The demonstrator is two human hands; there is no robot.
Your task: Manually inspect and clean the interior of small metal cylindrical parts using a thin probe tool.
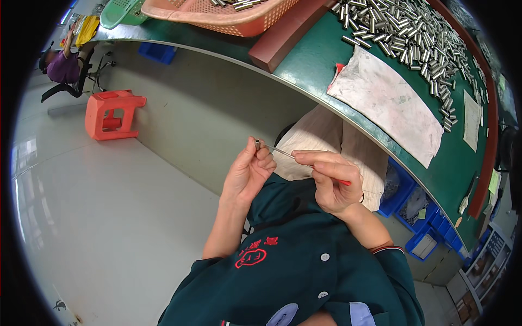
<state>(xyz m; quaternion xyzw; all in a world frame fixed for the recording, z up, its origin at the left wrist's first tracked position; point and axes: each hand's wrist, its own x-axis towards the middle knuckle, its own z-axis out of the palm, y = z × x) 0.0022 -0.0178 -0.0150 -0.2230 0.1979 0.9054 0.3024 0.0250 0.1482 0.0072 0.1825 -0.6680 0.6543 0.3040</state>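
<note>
My left hand [250, 169] pinches a small metal tube [257, 144] between thumb and fingers, above my lap. Facing it, my right hand [336, 179] grips a thin metal rod with a red end [280, 152]. The rod's bare end points at the tube. Whether its tip touches or enters the tube is too small to tell. A large heap of similar metal tubes [408, 38] lies on the green table [304, 65]. In front of the heap is a stained white cloth [386, 100].
A pink basket [239, 24] with some tubes stands beside a dark red bar [288, 38]; a green basket [120, 13] is farther left. Blue bins [418, 214] sit under the table. A red stool [114, 115] and a seated person [64, 68] are at left.
</note>
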